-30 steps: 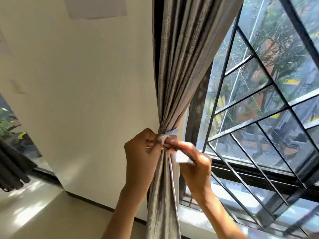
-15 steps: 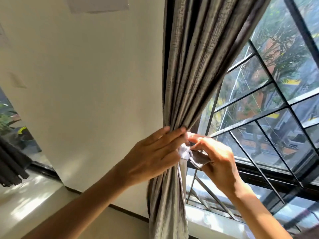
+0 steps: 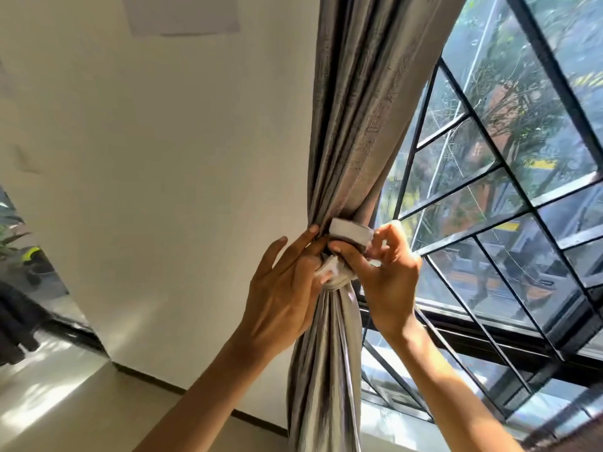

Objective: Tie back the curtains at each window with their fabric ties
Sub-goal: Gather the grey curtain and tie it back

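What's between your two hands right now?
In the head view, the gathered curtain cinched by its fabric tie; left hand and right hand work on it from either side.
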Available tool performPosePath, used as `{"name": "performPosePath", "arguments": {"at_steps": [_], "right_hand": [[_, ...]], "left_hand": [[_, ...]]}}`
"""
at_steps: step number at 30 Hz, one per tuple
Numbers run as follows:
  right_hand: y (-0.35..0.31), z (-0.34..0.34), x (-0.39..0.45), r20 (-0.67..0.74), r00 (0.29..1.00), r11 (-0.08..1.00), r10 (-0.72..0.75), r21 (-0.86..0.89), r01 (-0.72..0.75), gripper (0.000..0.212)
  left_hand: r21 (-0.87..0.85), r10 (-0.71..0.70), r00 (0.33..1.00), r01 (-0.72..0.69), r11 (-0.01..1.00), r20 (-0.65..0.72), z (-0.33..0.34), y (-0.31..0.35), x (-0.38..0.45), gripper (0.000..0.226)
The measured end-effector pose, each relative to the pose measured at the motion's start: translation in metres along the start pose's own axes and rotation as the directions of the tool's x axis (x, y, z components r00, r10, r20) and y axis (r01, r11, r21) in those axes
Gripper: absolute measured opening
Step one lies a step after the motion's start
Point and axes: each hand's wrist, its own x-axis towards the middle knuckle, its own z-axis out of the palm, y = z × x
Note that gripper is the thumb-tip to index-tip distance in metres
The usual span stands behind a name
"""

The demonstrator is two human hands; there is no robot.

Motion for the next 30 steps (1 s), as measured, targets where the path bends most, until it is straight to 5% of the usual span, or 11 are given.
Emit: {"name": "performPosePath", "arguments": {"at_steps": [3, 6, 11, 18, 24, 30], "right_hand": [[0.003, 0.004, -0.007, -0.022, 0.998, 0.997, -0.054, -0.057, 0.053, 0.032], [0.005, -0.001, -0.014, 0.145, 0.976, 0.984, -0.161, -0.047, 0.169, 0.011], [0.012, -0.013, -0.019, 0.463, 0.827, 0.872, -0.32, -0.197, 0.448, 0.05], [0.013, -0.012, -0.022, 0.279, 0.902, 0.804, -0.33, -0.418, 0.424, 0.025], [0.006, -0.018, -0.017, 0.372, 0.864, 0.713, -0.339, -0.498, 0.494, 0.017], [-0.002, -0.026, -0.018, 0.378, 0.906, 0.822, -0.188, -0.445, 0.356, 0.016]], "left_hand": [[-0.004, -0.04, 0.999, 0.04, 0.999, -0.017, 0.004, 0.002, 0.002, 0.006], [-0.019, -0.07, 0.997, 0.07, 0.997, -0.012, 0.004, -0.001, 0.003, 0.006], [-0.034, -0.103, 0.995, 0.103, 0.994, 0.005, 0.002, -0.005, 0.005, 0.015], [-0.037, -0.074, 0.997, 0.075, 0.997, 0.037, 0.01, -0.002, 0.007, 0.03], [0.008, -0.069, 0.995, 0.068, 0.998, 0.072, 0.012, -0.006, 0.009, 0.04], [0.006, -0.105, 0.988, 0.105, 0.994, 0.11, 0.012, -0.008, 0.017, 0.024]]}}
